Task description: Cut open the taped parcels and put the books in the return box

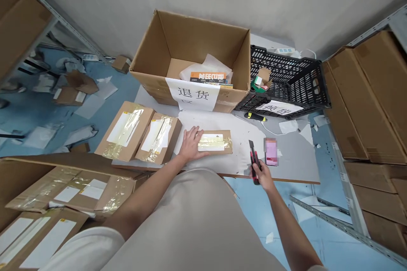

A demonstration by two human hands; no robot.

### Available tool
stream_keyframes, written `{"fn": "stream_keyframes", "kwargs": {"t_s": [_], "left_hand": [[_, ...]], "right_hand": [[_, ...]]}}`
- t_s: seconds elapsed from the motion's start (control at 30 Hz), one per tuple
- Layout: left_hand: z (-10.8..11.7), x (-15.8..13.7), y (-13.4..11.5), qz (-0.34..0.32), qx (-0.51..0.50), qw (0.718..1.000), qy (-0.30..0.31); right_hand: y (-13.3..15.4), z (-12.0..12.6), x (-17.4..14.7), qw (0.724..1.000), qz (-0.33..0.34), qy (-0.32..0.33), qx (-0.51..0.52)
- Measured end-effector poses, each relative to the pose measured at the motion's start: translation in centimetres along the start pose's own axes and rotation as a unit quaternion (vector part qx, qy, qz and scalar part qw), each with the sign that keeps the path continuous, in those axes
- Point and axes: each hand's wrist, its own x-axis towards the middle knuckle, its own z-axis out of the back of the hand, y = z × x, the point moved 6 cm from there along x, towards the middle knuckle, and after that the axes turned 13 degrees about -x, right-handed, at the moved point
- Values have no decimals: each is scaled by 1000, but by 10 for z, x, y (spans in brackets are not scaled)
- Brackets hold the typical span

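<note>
My left hand (190,145) spans the left end of a small flat cardboard box (227,144), its thumb along the near edge and its fingers by the far edge. That box lies on the table with a white label under clear yellowish tape. To the right, my right hand (262,175) is closed around a black and red utility knife (253,159); its tip points away from me. A phone (271,152) with a pink screen lies just right of the knife. Two taped cardboard boxes, a larger one (108,146) and a smaller one (173,135), sit left of my left hand.
At the back of the table (299,165) stands a large open carton (143,74) with books and paper inside. Beside it is a black plastic crate (295,80) holding a small box. A yellow-black cutter (256,117) lies before the crate. Taped parcels (79,190) fill the lower left.
</note>
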Motion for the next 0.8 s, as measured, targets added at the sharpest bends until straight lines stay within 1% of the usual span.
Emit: {"fn": "stream_keyframes", "kwargs": {"t_s": [0.07, 0.1, 0.17, 0.23, 0.3, 0.37, 0.43, 0.5, 0.57, 0.63, 0.7, 0.77, 0.8], "left_hand": [[1, -12, 7, 29, -32, 998, -54], [1, -19, 11, 44, -54, 994, -79], [-2, -35, 19, 66, -104, 986, -108], [-9, -47, 24, 74, -147, 981, -98], [-13, -55, 27, 77, -178, 978, -79], [-15, -58, 29, 76, -199, 975, -70], [-14, -58, 29, 77, -212, 972, -67], [-14, -57, 30, 78, -221, 970, -65], [-14, -57, 32, 77, -228, 969, -62], [-13, -56, 35, 75, -230, 969, -59], [-10, -54, 38, 67, -224, 971, -51], [-5, -49, 38, 50, -203, 977, -42], [-2, -47, 35, 42, -180, 982, -41]], "right_hand": [[9, -25, 7, 999, 17, -28, 39], [14, -40, 13, 997, 25, -32, 59], [23, -64, 24, 995, 37, -33, 85], [27, -80, 32, 995, 42, -34, 89], [25, -87, 37, 995, 45, -33, 81], [19, -84, 41, 995, 53, -42, 77], [8, -72, 48, 995, 38, -86, 41], [-7, -55, 55, 987, -15, -148, -58], [-22, -42, 60, 967, -69, -181, -163], [-34, -37, 62, 955, -88, -179, -221], [-44, -37, 58, 949, -85, -170, -250], [-45, -38, 52, 943, -73, -168, -278], [-41, -38, 50, 940, -68, -172, -288]]}}
